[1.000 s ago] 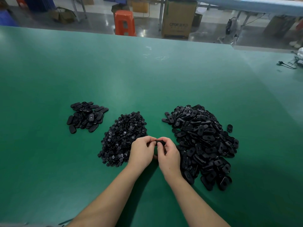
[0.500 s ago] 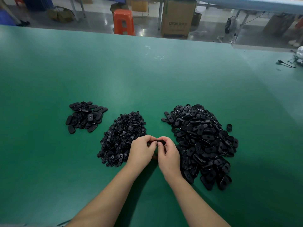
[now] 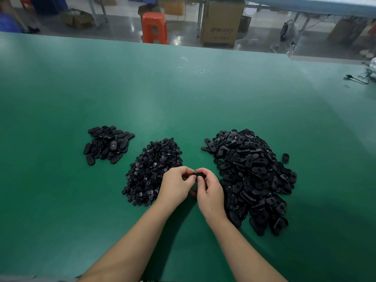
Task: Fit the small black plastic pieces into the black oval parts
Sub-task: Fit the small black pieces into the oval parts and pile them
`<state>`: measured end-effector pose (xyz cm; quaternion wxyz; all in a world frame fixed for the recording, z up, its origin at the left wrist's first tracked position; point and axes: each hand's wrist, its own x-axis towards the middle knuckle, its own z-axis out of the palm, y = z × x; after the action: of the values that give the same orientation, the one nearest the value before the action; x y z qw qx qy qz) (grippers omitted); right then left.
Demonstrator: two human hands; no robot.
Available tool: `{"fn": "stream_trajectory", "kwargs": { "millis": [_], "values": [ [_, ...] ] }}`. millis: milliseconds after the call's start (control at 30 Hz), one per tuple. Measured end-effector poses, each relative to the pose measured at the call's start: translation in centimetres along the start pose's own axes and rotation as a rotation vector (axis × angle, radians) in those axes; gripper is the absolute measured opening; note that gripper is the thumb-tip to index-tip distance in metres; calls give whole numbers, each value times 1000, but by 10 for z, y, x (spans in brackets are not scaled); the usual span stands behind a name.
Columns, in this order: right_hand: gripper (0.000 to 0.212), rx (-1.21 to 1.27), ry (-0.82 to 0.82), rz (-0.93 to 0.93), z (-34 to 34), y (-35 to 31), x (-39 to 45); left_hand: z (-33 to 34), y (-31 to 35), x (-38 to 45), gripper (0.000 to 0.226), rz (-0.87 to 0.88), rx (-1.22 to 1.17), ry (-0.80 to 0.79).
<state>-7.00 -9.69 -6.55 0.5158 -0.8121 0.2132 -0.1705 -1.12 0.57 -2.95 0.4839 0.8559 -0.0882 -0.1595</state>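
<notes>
Pinching 1 black oval part (image 3: 198,174) between them, the left hand (image 3: 176,185) and right hand (image 3: 210,192) work above the green surface (image 3: 183,98) between 2 piles.

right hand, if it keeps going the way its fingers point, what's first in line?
Likely the left hand: the right hand points up-left over the oval part both hands pinch. Beyond that lies the small-piece pile; depth unclear.

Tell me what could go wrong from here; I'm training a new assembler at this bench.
1. Both hands, left hand and right hand, pinch one oval part over bare table; a slip could drop the small piece unseen.
2. The right forearm lies against the big oval pile and may scatter it.
3. The small finished pile sits close to the small pieces heap; they could mix.
</notes>
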Motion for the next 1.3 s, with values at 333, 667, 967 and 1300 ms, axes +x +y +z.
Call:
{"fn": "stream_trajectory", "kwargs": {
  "millis": [333, 667, 967, 1300],
  "values": [
    [17, 3, -10, 27, 1, 0, -1, 2, -3, 0, 10, -26, -3, 10],
    [16, 48, -12, 65, -1, 0, 1, -1, -2, 1, 13, 7, -16, -2],
    [13, 39, 1, 68, 0, -2, 1, 1, -6, 2, 11, 8, -22, -18],
    [10, 72, -16, 111, 3, 0, 1, 2, -9, 4, 14, 6, -68, -51]
  ]
}}
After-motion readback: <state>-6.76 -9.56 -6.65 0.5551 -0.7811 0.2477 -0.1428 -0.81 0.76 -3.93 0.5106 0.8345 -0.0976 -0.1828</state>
